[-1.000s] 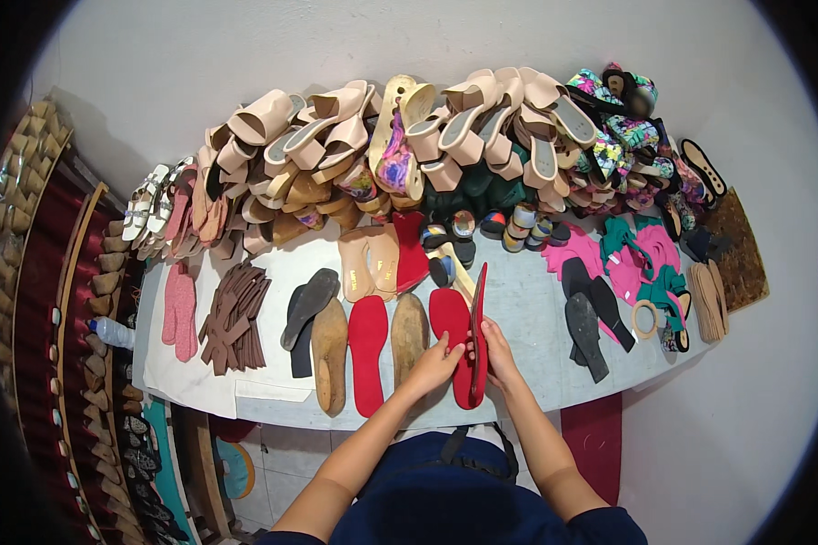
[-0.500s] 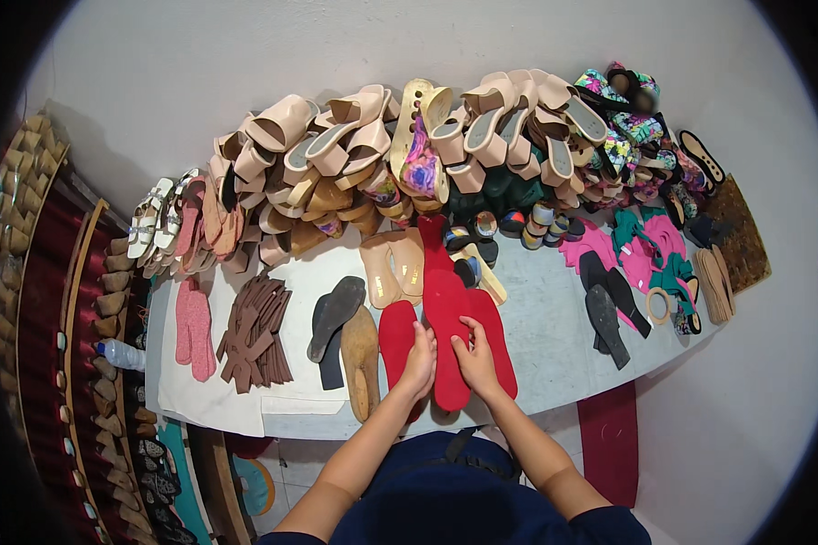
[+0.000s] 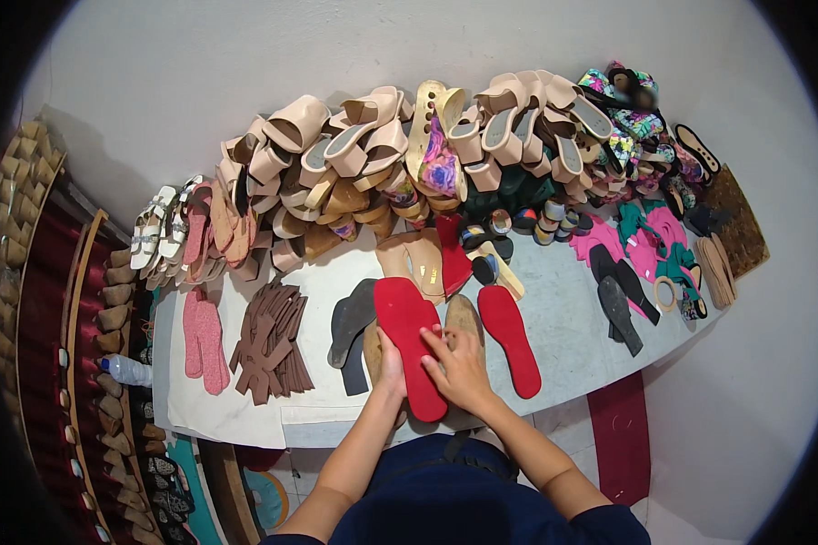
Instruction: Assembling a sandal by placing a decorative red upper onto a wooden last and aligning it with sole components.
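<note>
My left hand [image 3: 392, 368] grips a red insole [image 3: 407, 318] along its left edge, holding it tilted over the near middle of the table. The fingers of my right hand [image 3: 461, 371] are spread, with their tips against the insole's right side. Partly hidden beneath the insole and my hands are tan shoe lasts [image 3: 466, 318], one to each side. A second red insole [image 3: 509, 341] lies on the table to the right of my right hand. Beyond the held insole, a red piece [image 3: 451, 259] rests beside a pair of beige insoles [image 3: 396, 257].
Heeled beige sandals [image 3: 345, 150] form a high pile along the wall. Brown strips [image 3: 273, 345], pink insoles [image 3: 206, 341] and dark soles [image 3: 354, 318] lie left. Pink and green pieces [image 3: 645, 241] and a tape roll [image 3: 665, 293] are right. A shelf of lasts [image 3: 114, 318] stands far left.
The red insole in my left hand has moved left and tilted. My right hand has loosened, its fingers spreading. The other red insole now lies apart on the right, and a second last shows.
</note>
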Motion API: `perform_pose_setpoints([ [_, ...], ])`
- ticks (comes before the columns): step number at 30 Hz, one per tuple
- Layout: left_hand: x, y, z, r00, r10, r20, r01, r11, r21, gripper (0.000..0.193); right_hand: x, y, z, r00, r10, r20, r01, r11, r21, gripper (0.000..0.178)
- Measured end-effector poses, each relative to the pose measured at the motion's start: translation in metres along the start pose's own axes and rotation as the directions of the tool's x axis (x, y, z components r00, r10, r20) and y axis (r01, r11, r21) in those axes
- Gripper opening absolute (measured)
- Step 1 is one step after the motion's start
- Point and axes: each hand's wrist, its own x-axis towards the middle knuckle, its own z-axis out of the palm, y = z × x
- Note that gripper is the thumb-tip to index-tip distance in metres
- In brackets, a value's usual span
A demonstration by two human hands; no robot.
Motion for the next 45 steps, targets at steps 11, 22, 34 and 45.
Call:
perform_pose_setpoints([
  [11, -0.007, 0.023, -0.007, 1.000, 0.001, 0.031, -0.003, 0.996, 0.092, 0.089, -0.040, 0.064, 0.034, 0.928, 0.364, 0.085, -0.373, 0.912, 0.171, 0.055],
  [22, 0.004, 0.032, 0.009, 1.000, -0.007, -0.027, 0.010, 0.997, 0.079, 0.079, -0.004, 0.015, -0.008, 0.964, 0.264, 0.042, -0.239, 0.777, 0.582, 0.046],
  [34, 0.014, 0.026, 0.017, 0.984, 0.017, -0.177, 0.019, 0.979, 0.201, 0.076, 0.035, -0.018, 0.005, 0.978, 0.128, 0.165, -0.201, 0.801, 0.564, 0.045],
  [45, 0.022, 0.045, -0.008, 0.992, -0.079, -0.094, 0.078, 0.997, -0.017, 0.085, 0.117, 0.035, 0.017, 0.979, 0.203, 0.004, -0.157, 0.743, 0.651, 0.036],
])
